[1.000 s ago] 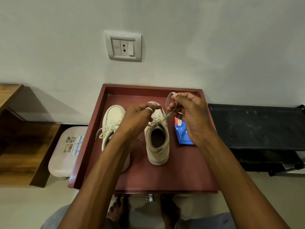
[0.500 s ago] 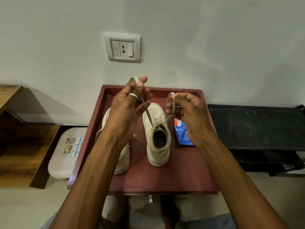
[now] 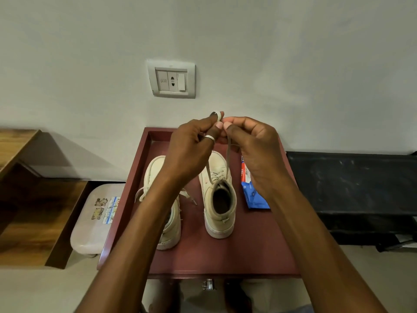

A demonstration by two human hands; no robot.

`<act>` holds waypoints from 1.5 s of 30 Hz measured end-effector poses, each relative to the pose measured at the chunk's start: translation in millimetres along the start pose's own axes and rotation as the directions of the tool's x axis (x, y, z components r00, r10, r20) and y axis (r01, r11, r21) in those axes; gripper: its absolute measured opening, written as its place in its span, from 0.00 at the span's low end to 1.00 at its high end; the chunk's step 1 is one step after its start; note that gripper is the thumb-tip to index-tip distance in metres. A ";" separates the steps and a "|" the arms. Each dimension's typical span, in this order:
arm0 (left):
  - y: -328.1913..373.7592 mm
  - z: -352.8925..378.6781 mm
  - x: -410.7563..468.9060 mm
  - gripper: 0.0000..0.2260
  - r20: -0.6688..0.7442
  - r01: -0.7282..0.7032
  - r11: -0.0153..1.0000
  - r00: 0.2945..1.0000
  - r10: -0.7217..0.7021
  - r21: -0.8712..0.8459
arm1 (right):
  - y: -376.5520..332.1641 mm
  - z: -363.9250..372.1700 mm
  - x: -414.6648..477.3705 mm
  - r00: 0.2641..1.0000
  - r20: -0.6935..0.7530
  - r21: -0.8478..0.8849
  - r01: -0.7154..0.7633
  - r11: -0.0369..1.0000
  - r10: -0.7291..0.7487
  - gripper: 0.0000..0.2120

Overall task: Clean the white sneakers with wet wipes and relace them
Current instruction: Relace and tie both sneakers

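While both hands met above the toe of the right sneaker (image 3: 218, 195), the grip was tight on each side: the left hand (image 3: 191, 150) pinched the lace (image 3: 228, 152) between thumb and forefinger, a loop of it wrapped over the fingertip, and the right hand (image 3: 255, 150) pinched the same lace right beside it, fingertips touching! Both lace ends ran taut from the closed fingers down to the top eyelets of that sneaker, which stood upright, heel toward the camera, mouth open. A pale ring (image 3: 209, 138) sat on the left thumb.

Just to the left stood the other sneaker (image 3: 158, 177), partly hidden behind the left forearm, its laces trailing loose at the side. To the right lay the blue wet wipes pack (image 3: 253, 193), flat, its upper part covered by the right hand. All three rested on the dark red surface (image 3: 237, 256) with a raised rim, set against the wall.

Beyond it, a wall socket (image 3: 172, 79) sat above the hands. A white lidded box (image 3: 94, 218) stood left, a black rack (image 3: 352, 184) right, wooden steps (image 3: 27, 199) far left.
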State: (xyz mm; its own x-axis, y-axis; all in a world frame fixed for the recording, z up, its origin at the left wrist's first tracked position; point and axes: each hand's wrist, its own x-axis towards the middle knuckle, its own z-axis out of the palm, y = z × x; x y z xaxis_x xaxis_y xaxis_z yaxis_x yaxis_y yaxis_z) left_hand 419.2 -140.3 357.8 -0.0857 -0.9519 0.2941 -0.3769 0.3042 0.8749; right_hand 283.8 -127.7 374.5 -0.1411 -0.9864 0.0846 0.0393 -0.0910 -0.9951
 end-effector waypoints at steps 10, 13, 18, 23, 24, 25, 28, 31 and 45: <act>9.8 -11.8 -5.0 0.10 0.079 -0.127 0.953 0.991 0.110 0.274 | -1.0 -5.6 0.3 0.998 0.032 -0.184 0.064 0.981 -0.059 0.09; 12.3 -11.7 -6.3 0.17 0.049 -0.017 0.996 0.999 0.013 0.082 | -3.5 -6.2 -0.3 0.996 0.042 -0.138 0.083 0.987 -0.078 0.07; 14.4 -5.8 -7.1 0.20 0.036 0.145 0.866 0.989 -0.146 -0.479 | -5.2 -4.2 -0.1 0.999 -0.011 -0.060 0.030 0.998 -0.031 0.06; 12.5 -5.3 -7.8 0.18 0.015 0.122 0.863 0.991 -0.132 -0.490 | -4.0 -3.2 -0.9 0.997 -0.068 -0.081 -0.029 0.996 0.023 0.08; 12.8 -5.6 -8.4 0.18 0.012 0.110 0.873 0.993 -0.119 -0.475 | -3.9 -2.2 -1.5 0.996 -0.087 -0.076 -0.035 0.996 0.028 0.09; 13.1 -5.5 -8.8 0.17 0.006 0.095 0.886 0.995 -0.103 -0.453 | -3.3 -1.2 -1.7 0.994 -0.109 -0.065 -0.039 0.997 0.031 0.11; 13.7 -4.5 -10.3 0.15 -0.013 0.046 0.922 0.998 -0.055 -0.384 | 1.6 0.2 -0.7 0.989 -0.148 -0.092 -0.018 0.996 0.004 0.12; 10.1 -4.8 -8.1 0.15 -0.052 0.026 0.943 0.998 -0.046 -0.331 | 8.3 -1.3 0.9 0.987 -0.114 -0.329 0.070 0.942 -0.114 0.06; 2.6 -5.6 -4.7 0.14 -0.036 0.097 0.925 0.992 -0.118 -0.367 | 7.7 -10.8 5.0 0.974 0.143 -0.613 0.225 0.757 -0.174 0.03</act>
State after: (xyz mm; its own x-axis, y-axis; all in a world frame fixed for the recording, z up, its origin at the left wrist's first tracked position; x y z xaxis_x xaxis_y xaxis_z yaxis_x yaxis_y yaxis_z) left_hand 423.7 -134.8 360.8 -0.0071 -0.9793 0.2024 -0.0182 0.2025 0.9791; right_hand 272.7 -131.8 366.6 -0.0030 -0.9649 0.2627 -0.6084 -0.2067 -0.7662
